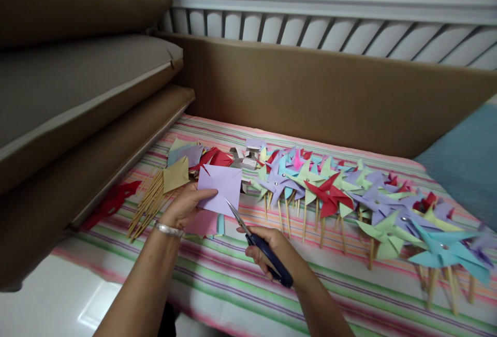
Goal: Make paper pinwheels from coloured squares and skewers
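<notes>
A square of lavender paper [222, 184] is pinched in my left hand [188, 203], thumb on top, with a slit cut in from its upper left corner. My right hand [267, 249] grips dark-blue-handled scissors [267, 257], whose blades point up and left at the paper's lower right part. Whether the blades touch the paper I cannot tell. Below my left hand lies a pink paper sheet [202, 224]. A yellowish paper square [176, 174] and a bundle of thin wooden sticks [149, 207] lie left of that hand.
Many finished paper pinwheels [330, 194] on sticks spread across the right of the striped cloth [248, 280]. Coloured paper pieces [215, 158] and small boxes [248, 162] lie behind my hands. Stacked cushions [89, 93] rise at left; a brown panel [310, 99] stands at the back.
</notes>
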A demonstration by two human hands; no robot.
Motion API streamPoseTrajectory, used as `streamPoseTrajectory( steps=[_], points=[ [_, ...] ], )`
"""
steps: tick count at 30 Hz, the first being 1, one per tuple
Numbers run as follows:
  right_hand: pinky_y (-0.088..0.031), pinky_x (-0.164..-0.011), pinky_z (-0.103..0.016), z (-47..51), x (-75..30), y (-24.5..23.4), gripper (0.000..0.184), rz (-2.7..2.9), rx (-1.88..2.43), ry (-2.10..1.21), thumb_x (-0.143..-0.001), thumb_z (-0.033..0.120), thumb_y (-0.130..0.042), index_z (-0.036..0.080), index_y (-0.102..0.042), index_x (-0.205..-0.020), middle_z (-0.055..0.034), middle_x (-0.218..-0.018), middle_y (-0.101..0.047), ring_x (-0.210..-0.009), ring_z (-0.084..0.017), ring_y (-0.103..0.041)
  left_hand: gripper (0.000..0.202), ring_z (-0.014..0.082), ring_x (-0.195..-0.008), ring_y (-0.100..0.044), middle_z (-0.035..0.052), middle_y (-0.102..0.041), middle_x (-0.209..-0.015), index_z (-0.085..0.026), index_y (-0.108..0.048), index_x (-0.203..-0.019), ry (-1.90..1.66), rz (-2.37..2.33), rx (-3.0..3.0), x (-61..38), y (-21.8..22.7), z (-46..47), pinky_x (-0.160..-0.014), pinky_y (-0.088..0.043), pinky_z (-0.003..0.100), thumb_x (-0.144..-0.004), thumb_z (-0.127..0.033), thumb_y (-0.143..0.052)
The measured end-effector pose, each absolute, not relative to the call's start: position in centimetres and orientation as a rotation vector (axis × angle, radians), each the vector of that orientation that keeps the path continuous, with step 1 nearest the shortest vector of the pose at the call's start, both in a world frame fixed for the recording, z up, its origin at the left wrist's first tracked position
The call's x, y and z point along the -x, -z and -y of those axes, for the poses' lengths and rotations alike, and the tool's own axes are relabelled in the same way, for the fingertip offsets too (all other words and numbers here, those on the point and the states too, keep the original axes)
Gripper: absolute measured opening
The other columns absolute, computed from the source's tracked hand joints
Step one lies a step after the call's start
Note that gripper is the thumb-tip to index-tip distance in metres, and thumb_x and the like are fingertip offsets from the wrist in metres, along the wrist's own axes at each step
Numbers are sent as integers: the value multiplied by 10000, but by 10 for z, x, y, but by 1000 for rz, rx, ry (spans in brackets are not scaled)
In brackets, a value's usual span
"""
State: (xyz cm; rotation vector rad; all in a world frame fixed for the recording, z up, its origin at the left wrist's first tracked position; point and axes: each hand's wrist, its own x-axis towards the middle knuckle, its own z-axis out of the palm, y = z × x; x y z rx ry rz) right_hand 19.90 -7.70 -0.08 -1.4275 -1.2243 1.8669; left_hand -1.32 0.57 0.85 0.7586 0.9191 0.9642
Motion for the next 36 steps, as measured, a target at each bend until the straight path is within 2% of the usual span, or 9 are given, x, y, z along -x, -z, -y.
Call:
streamPoseTrajectory(
  steps=[5, 7, 10, 12, 14, 18, 23, 31, 36],
  points=[
    [-330, -305, -162, 79, -202, 1, 478, 1409, 1498, -1742, -701, 336, -617, 150, -543, -1135, 104, -405, -441, -300, -51, -389, 302, 191, -702, -651, 96, -711, -825, -105, -679, -892, -1034, -927, -689, 13, -7, -8, -660, -507, 283, -595, -145, -722],
    [-384, -358, -190, 79, -204, 4, 446, 1446, 1428, -1692, -733, 330, -589, 153, -516, -1136, 88, -434, -479, -339, -74, -455, 325, 190, -728, -653, 84, -708, -842, -119, -667, -918, -1157, -931, -598, 10, -7, -10, -675, -510, 283, -597, -133, -718],
    [-504, -594, -291, 76, -205, 16, 437, 1431, 1198, -1616, -743, 324, -592, 179, -468, -1137, -14, -704, -632, -614, -150, -632, 367, 155, -742, -650, 47, -705, -851, -150, -653, -944, -1397, -914, -444, 1, -7, -13, -705, -503, 251, -587, -92, -715],
    [-488, -765, -353, 72, -202, 27, 467, 1383, 1093, -1524, -725, 333, -625, 202, -446, -1137, -74, -900, -646, -835, -194, -641, 378, 133, -754, -644, 27, -704, -857, -163, -650, -944, -1502, -885, -394, -7, -9, -13, -714, -496, 227, -582, -71, -711],
    [-462, -831, -382, 68, -197, 37, 503, 1287, 1072, -1417, -696, 351, -661, 220, -438, -1127, -86, -964, -639, -909, -210, -622, 355, 131, -775, -640, 27, -705, -857, -158, -656, -924, -1512, -865, -366, -20, -11, -10, -720, -491, 218, -584, -69, -707],
    [-490, -742, -367, 65, -186, 37, 530, 1004, 1095, -1223, -680, 380, -675, 238, -432, -1129, -55, -926, -639, -798, -199, -631, 293, 182, -820, -641, 75, -704, -888, -118, -668, -886, -1360, -826, -321, -57, -10, 9, -752, -491, 273, -597, -125, -711],
    [-469, -746, -329, 66, -191, 20, 406, 812, 1104, -1015, -683, 277, -662, 210, -512, -1054, -30, -929, -629, -807, -184, -600, 405, 232, -911, -619, 114, -668, -1030, -134, -644, -1012, -1201, -742, -349, -99, -3, 41, -743, -481, 306, -618, -199, -713],
    [-398, -486, -223, 63, -209, 11, 405, 841, 1209, -1088, -645, 252, -660, 204, -507, -1017, 49, -676, -548, -532, -100, -498, 325, 206, -778, -625, 114, -689, -926, -106, -662, -937, -1104, -840, -538, -79, 0, 23, -674, -495, 308, -634, -215, -710],
    [-459, -566, -258, 63, -203, 11, 498, 916, 1151, -1232, -645, 297, -660, 248, -462, -1100, 16, -777, -585, -620, -120, -560, 274, 180, -769, -634, 63, -700, -881, -127, -667, -864, -1281, -923, -496, -57, -1, 4, -672, -514, 288, -598, -155, -729]
  ],
)
